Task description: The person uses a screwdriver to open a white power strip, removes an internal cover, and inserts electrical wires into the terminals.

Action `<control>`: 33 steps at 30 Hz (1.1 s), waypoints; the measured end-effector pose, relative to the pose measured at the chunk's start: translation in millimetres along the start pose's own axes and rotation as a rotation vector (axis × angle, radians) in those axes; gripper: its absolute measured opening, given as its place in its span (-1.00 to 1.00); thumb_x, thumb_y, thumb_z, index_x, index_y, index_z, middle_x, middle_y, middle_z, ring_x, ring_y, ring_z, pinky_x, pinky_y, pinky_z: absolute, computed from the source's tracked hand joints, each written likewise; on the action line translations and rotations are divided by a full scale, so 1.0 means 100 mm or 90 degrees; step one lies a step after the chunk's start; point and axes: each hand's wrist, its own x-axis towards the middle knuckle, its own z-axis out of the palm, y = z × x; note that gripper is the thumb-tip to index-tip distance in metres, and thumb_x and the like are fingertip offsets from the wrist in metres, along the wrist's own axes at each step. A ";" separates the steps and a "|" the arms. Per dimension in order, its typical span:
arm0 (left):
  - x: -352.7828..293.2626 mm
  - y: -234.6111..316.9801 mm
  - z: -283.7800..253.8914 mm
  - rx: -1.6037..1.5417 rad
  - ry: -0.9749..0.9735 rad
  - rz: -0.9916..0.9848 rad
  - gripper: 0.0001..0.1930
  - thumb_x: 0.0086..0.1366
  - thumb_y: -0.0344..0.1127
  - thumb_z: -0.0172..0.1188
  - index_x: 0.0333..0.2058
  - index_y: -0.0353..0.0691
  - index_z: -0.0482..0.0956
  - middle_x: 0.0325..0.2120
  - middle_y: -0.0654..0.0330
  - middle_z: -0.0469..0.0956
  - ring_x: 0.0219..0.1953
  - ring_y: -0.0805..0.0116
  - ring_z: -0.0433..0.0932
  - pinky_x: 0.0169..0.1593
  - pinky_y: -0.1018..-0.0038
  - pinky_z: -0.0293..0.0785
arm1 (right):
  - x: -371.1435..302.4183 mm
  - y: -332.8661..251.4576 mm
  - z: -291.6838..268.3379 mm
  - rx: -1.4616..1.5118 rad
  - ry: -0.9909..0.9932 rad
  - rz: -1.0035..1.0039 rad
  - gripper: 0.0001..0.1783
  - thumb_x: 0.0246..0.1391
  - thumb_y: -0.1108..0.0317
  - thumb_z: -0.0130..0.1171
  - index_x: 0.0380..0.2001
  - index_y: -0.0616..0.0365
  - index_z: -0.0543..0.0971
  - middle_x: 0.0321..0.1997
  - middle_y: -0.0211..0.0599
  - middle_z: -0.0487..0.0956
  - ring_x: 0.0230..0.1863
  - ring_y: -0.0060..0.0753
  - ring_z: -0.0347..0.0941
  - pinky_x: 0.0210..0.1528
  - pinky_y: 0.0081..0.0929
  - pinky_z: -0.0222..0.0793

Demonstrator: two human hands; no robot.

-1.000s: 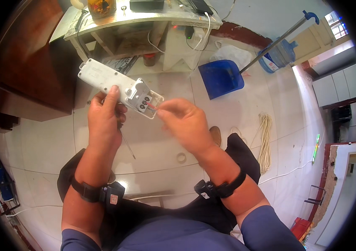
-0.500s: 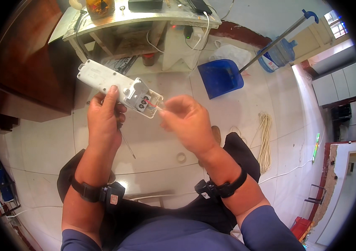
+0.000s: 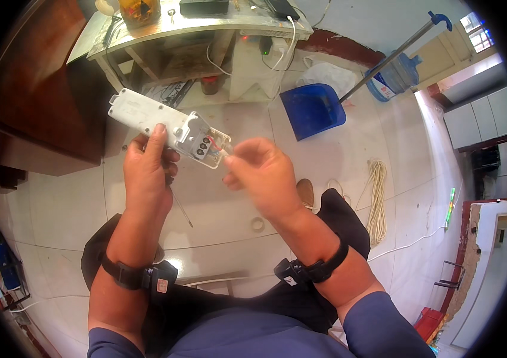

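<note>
My left hand [image 3: 149,164] is closed round a white power strip [image 3: 140,113], thumb on top. A screwdriver [image 3: 182,207] is held under it in the same hand, its thin shaft pointing down and its handle mostly hidden by my fingers. The strip's right end has an uncovered wiring compartment [image 3: 217,154] with black round terminals [image 3: 203,146] in a row. A red wire [image 3: 213,144] and a bluish one show inside. At the compartment's edge my right hand [image 3: 265,176] pinches the end of a white cable [image 3: 226,152]; the fingertips partly cover it.
A worktable [image 3: 188,22] with a jar and dark boxes stands ahead. To the right are a blue dustpan [image 3: 316,113], a water bottle [image 3: 393,80] and a coil of cream cable [image 3: 377,203]. A tape roll [image 3: 257,225] lies on the floor between my feet.
The red wire's end has come away from the black terminals and now bends lower in the compartment. My right hand has shifted slightly, still pinching the cable; my left hand keeps its hold.
</note>
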 end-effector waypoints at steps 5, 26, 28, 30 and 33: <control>-0.01 -0.01 0.00 -0.003 -0.002 -0.001 -0.56 0.30 -0.11 0.27 -0.06 -0.32 0.38 -0.39 0.26 0.50 -0.46 0.56 0.46 -0.50 0.64 0.31 | 0.00 0.02 0.00 0.011 -0.001 0.006 -0.75 0.16 0.44 0.23 -0.17 0.33 0.44 -0.31 -0.23 0.56 -0.45 -0.54 0.56 -0.43 -0.59 0.54; 0.06 0.05 -0.08 0.003 0.017 0.012 -0.57 0.30 -0.12 0.27 -0.05 -0.32 0.39 -0.36 0.29 0.48 -0.43 0.56 0.44 -0.50 0.63 0.31 | 0.01 -0.04 -0.11 0.153 -0.093 0.103 -0.72 0.20 0.28 0.21 -0.14 0.27 0.53 -0.37 -0.40 0.53 -0.57 -0.68 0.43 -0.61 -0.73 0.15; 0.09 0.05 -0.11 -0.005 0.027 0.017 -0.57 0.30 -0.12 0.27 -0.05 -0.31 0.41 -0.36 0.30 0.47 -0.43 0.56 0.44 -0.50 0.62 0.31 | 0.02 -0.09 -0.13 0.145 -0.101 0.130 -0.70 0.23 0.22 0.18 -0.15 0.26 0.55 -0.39 -0.43 0.51 -0.59 -0.70 0.38 -0.61 -0.75 0.12; 0.09 0.05 -0.11 -0.009 0.035 0.021 -0.58 0.30 -0.12 0.27 -0.05 -0.31 0.41 -0.36 0.30 0.48 -0.43 0.56 0.43 -0.50 0.62 0.31 | 0.03 -0.11 -0.15 0.136 -0.108 0.158 -0.67 0.26 0.16 0.15 -0.16 0.26 0.57 -0.42 -0.46 0.50 -0.60 -0.71 0.34 -0.61 -0.76 0.09; 0.09 0.05 -0.11 -0.015 0.038 0.021 -0.57 0.30 -0.12 0.27 -0.04 -0.30 0.41 -0.36 0.31 0.48 -0.42 0.57 0.43 -0.50 0.62 0.31 | 0.04 -0.12 -0.18 0.154 -0.109 0.193 -0.64 0.28 0.12 0.13 -0.17 0.25 0.57 -0.48 -0.53 0.43 -0.62 -0.75 0.26 -0.61 -0.78 0.02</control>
